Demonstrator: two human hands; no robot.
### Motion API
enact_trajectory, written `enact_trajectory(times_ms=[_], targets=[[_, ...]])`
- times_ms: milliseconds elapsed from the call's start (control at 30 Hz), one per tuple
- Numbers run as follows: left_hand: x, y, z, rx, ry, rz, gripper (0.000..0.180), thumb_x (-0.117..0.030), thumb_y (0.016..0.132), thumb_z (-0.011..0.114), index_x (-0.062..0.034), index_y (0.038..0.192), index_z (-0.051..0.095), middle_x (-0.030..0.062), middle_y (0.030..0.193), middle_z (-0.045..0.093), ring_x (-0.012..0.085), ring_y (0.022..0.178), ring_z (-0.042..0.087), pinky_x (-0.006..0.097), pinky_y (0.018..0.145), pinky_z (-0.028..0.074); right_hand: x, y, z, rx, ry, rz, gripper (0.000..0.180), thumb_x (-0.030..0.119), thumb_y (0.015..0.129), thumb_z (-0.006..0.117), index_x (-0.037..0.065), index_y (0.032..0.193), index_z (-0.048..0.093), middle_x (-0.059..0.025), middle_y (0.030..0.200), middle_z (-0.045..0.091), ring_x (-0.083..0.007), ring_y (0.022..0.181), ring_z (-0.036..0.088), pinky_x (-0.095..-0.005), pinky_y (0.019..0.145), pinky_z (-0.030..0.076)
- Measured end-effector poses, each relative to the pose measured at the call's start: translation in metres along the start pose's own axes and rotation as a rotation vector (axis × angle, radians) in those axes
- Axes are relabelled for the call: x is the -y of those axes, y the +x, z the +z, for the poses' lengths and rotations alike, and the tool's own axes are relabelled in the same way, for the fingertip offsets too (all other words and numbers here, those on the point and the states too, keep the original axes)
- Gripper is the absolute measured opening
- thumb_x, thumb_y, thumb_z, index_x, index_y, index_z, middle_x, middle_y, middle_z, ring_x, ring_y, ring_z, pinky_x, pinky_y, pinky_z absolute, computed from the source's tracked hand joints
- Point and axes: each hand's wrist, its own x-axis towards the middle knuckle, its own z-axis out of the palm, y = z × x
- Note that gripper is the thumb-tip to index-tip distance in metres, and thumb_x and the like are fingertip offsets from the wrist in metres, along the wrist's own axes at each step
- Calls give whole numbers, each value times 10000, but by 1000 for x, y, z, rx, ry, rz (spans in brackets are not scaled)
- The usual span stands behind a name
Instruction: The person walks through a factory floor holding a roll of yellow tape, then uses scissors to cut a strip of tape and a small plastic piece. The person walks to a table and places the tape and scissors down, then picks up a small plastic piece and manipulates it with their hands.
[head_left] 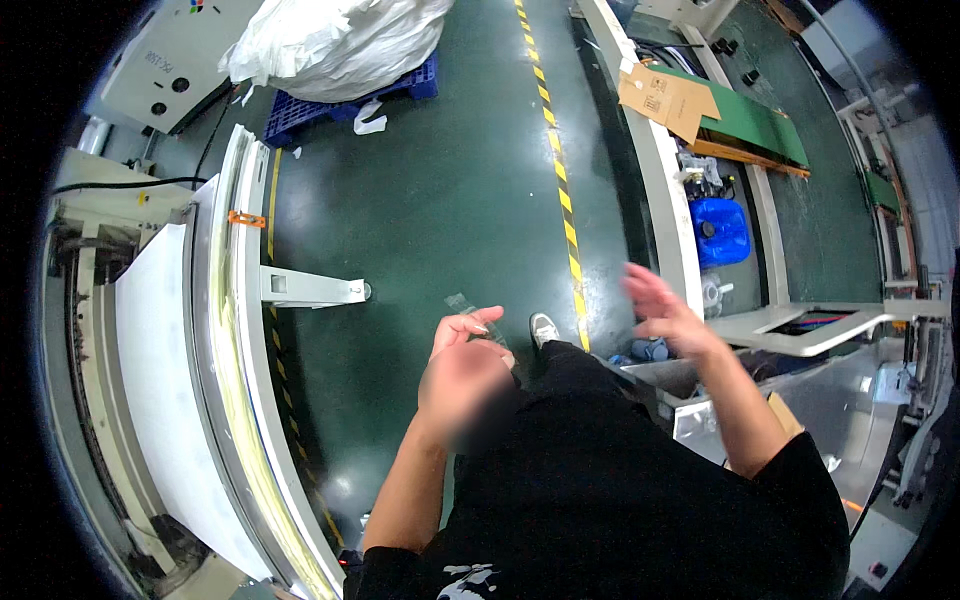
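Floor (pixel 460 180) of glossy dark green spreads beneath you, crossed by 1 line of black-and-yellow striped tape (pixel 564 190). On your left, a smooth white sheet (pixel 160 380) curves along a long machine. Ahead, a crumpled, baggy white plastic bundle (pixel 345 45) slumps on a rigid blue plastic pallet (pixel 395 88). To your right lie a flat green panel (pixel 770 130) with a wood-coloured edge, a creased brown cardboard piece (pixel 660 98) overlapping it, and a rounded, shiny blue plastic canister (pixel 722 235) with a dark cap. Your right hand (pixel 665 312), blurred, is unclenched with nothing in it, nearest the pale metal frame. Your left hand (pixel 465 345) has its fingers half curled; blur covers its palm. Smallest is a thin, see-through strip (pixel 459 301), just beyond those fingers in view; whether you grasp it, I cannot tell.
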Motion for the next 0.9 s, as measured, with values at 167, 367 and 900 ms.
enact_trajectory(times_ms=[167,367,900], targets=[[6,7,45,-173,-215,157,473,143,799,643,-119,1108,399,160,1263,539,131,837,625,266,747,509,45,34,90,681,594,-93,1143,-82,548,598,202,1553,133,-88,1599,160,-248,1473,161,-415,1186,124],[12,2,76,-420,-238,303,468,137,796,649,-109,1092,382,161,1242,558,138,847,626,266,729,506,58,49,100,929,489,-66,1055,-24,615,609,200,1547,167,-119,1595,153,-260,1481,130,-407,1186,103],[-21,-60,78,-653,7,426,494,109,767,669,-103,1115,389,182,1205,541,115,764,564,238,667,473,103,40,121,633,-719,-964,403,148,762,723,146,1161,670,-208,1331,470,-356,1226,488,-450,1031,386]])
